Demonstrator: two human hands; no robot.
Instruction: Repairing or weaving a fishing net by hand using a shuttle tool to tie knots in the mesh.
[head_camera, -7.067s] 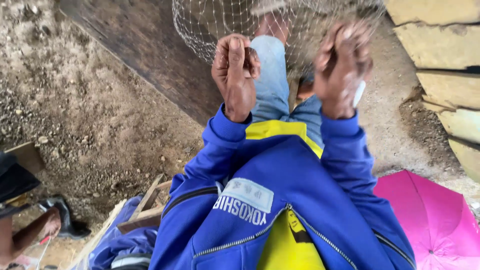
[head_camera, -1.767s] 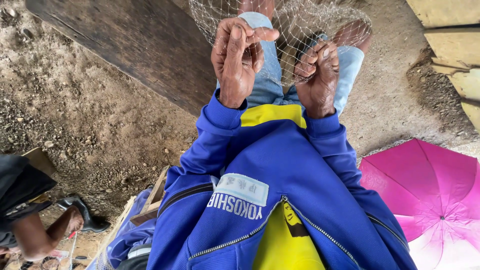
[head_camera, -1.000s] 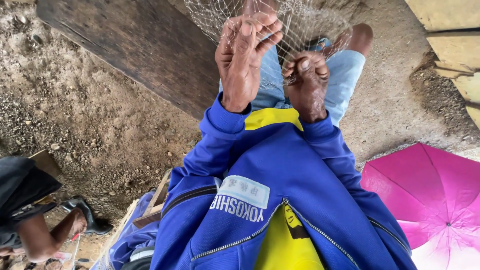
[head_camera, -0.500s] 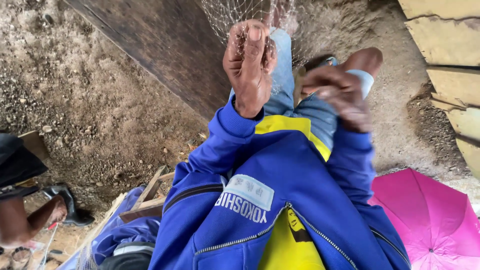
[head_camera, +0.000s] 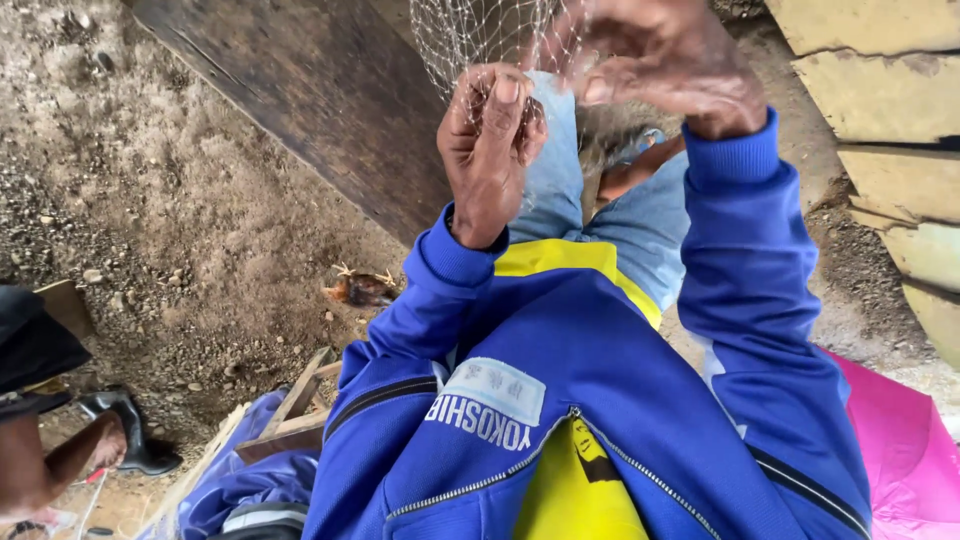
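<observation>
Nearest me I saw the blue jacket (head_camera: 600, 400) w/ yellow front, pink umbrella (head_camera: 900, 450) at my right. Left hand (head_camera: 490, 150) had its grip pinched on the mesh net (head_camera: 470, 40); right hand (head_camera: 665, 60), blurred, fingers curled into net too. Dark plank (head_camera: 300, 110) lay beyond on dirt.

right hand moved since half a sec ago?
Yes. The right hand has lifted off the denim knee up to the net, level with the left hand.
</observation>
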